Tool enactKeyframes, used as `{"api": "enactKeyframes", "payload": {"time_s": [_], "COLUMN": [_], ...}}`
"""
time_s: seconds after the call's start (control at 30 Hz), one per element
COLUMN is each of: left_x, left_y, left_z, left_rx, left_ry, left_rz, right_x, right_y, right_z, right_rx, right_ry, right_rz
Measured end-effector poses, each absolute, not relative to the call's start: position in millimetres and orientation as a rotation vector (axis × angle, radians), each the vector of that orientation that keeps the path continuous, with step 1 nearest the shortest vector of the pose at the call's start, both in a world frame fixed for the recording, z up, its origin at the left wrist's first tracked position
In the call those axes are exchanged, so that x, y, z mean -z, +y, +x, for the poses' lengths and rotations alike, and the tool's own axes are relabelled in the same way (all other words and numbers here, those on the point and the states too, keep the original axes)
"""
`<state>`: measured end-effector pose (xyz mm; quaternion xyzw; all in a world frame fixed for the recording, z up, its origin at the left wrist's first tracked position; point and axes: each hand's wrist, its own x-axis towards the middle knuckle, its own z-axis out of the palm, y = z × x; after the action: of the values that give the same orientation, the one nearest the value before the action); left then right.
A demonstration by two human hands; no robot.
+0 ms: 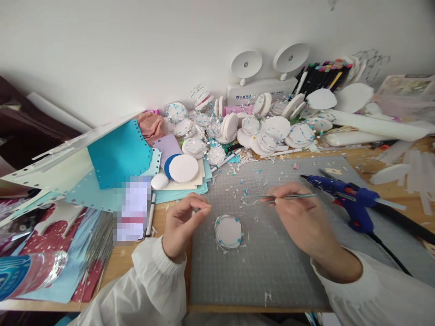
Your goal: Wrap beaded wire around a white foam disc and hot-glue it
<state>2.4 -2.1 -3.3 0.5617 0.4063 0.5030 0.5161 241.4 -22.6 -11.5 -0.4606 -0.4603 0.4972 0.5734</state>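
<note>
My right hand (301, 217) grips a pair of slim tweezers (307, 196), blurred by motion, whose tips point left above the grey cutting mat (282, 271). My left hand (185, 222) is at the mat's left edge, thumb and forefinger pinched together; whatever may be between them is too small to make out. Between and slightly below the hands lies a white paper disc (229, 231), ringed by thin wire with small blue bits. Neither hand touches it.
A blue hot glue gun (353, 199) lies at the right, its cord running down the mat. Several white discs (275, 129) are heaped along the wall under a two-headed lamp (261, 90). At the left are coloured paper sheets (118, 154), a phone (134, 208) and a bottle (30, 271).
</note>
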Motion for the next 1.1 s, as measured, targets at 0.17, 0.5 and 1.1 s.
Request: {"api": "enactKeyframes", "payload": {"time_s": [0.17,0.5,1.1], "left_x": [1.8,-1.9,-1.6], "left_y": [-3.3,-7.9,-8.3], "left_z": [5.2,8.7,13.6], "left_rx": [-1.128,-1.049,-1.105], "left_ry": [0.867,0.835,0.839], "left_rz": [1.458,1.522,1.204], "right_x": [10.6,4.1,1.5], "right_y": [-27.7,-34.9,-31.5], "right_z": [237.0,227.8,227.1], "right_rx": [-1.326,-1.42,-1.12], "right_ry": [-1.096,-1.284,-1.549], "right_rz": [-0.938,-0.86,-0.792]}}
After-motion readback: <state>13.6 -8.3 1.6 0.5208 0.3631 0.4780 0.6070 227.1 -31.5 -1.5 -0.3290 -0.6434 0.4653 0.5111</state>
